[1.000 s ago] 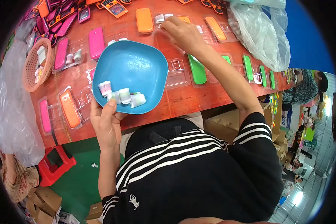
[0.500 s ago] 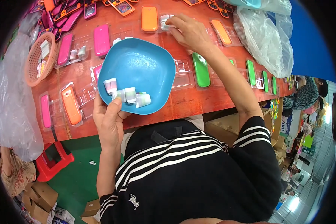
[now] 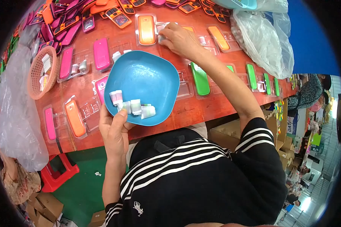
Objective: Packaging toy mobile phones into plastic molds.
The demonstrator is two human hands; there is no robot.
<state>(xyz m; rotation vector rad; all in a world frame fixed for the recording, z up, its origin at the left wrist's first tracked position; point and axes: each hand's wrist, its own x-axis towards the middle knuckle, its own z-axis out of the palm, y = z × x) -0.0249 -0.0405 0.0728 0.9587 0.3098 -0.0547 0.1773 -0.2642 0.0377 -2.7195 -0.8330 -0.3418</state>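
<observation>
My left hand (image 3: 115,128) grips the near left rim of a blue plastic bowl (image 3: 144,72), thumb inside. Several small white rolls with pink or green markings (image 3: 135,106) lie at the bowl's near side, by the thumb. My right hand (image 3: 181,41) reaches over the table, its fingers closed on a small white roll (image 3: 161,38) at the clear tray beside an orange toy phone (image 3: 146,30). Its fingertips partly hide the roll. Pink toy phones (image 3: 101,53) in clear trays lie left of the bowl, some with white rolls beside them. A green toy phone (image 3: 200,78) lies under my right forearm.
A pink basket (image 3: 31,77) with papers stands at the left. Loose toy phones (image 3: 118,17) are heaped along the far left edge. Clear plastic bags (image 3: 259,41) lie far right; another (image 3: 21,117) hangs at left. A red stool (image 3: 60,174) stands below the table (image 3: 185,113).
My right hand has moved a little left, closer to the orange phone. The view has shifted, so the table and bowl appear lower. My left hand still holds the bowl.
</observation>
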